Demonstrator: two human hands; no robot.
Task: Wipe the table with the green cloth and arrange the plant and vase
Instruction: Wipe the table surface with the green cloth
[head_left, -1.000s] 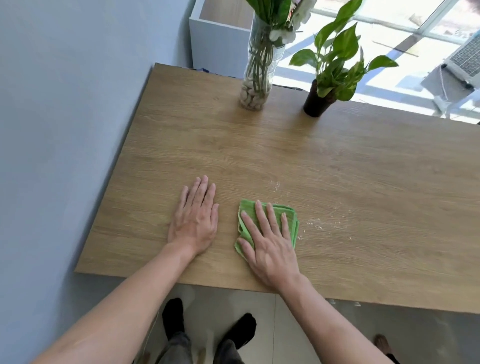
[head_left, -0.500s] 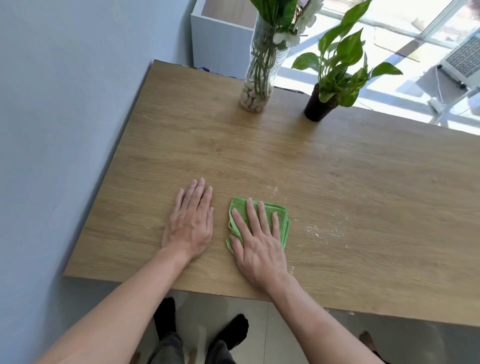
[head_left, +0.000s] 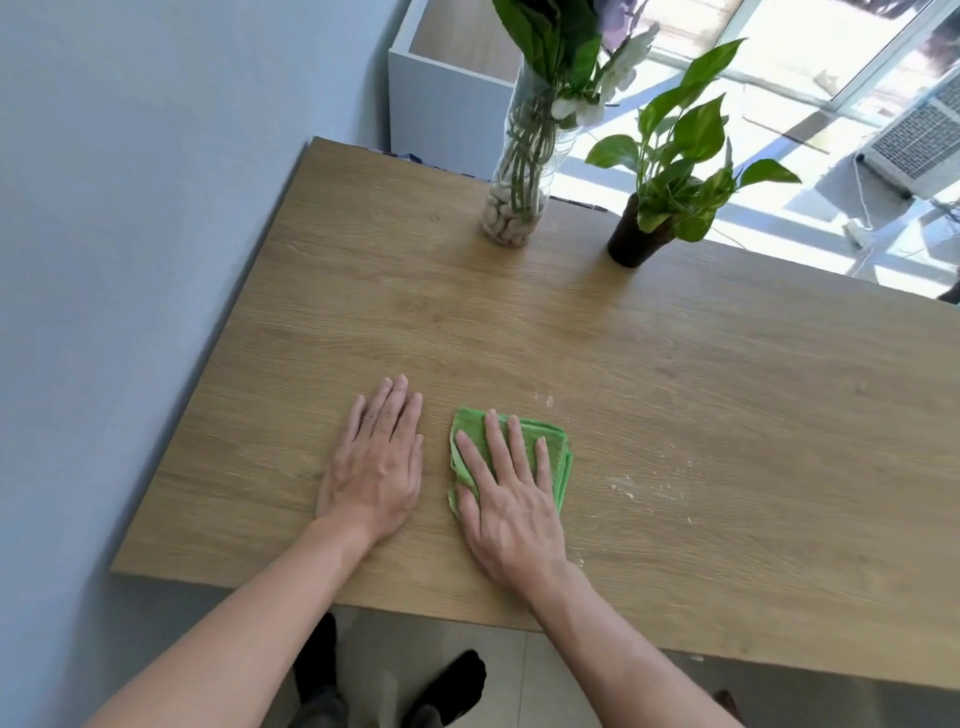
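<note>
Table (head_left: 649, 364): a wooden top is seen across the centre of the frame, its left edge set against a blue-grey wall (head_left: 130, 260).
Left hand (head_left: 376, 467): it is laid flat on the bare wood at lower centre, fingers straight and close together; nothing is held.
Right hand (head_left: 511, 499): it is pressed flat on the cloth just right of the left hand, fingers straight and slightly spread; the two hands are kept apart by a narrow strip of wood.
Cloth (head_left: 556, 441): a folded green cloth is pinned under the right hand at lower centre, its far and right edges left uncovered.
Crumbs (head_left: 649, 483): pale specks are scattered on the wood to the right of the cloth, with a few more just beyond its far edge.
Vase (head_left: 514, 208): a clear vase with pale pebbles, green stems and white flowers is stood upright near the table's far edge, upper centre.
Plant (head_left: 675, 171): a leafy plant in a dark pot is stood upright to the right of the vase, apart from it.
Floor (head_left: 545, 675): two dark-socked feet are seen below the near table edge.
</note>
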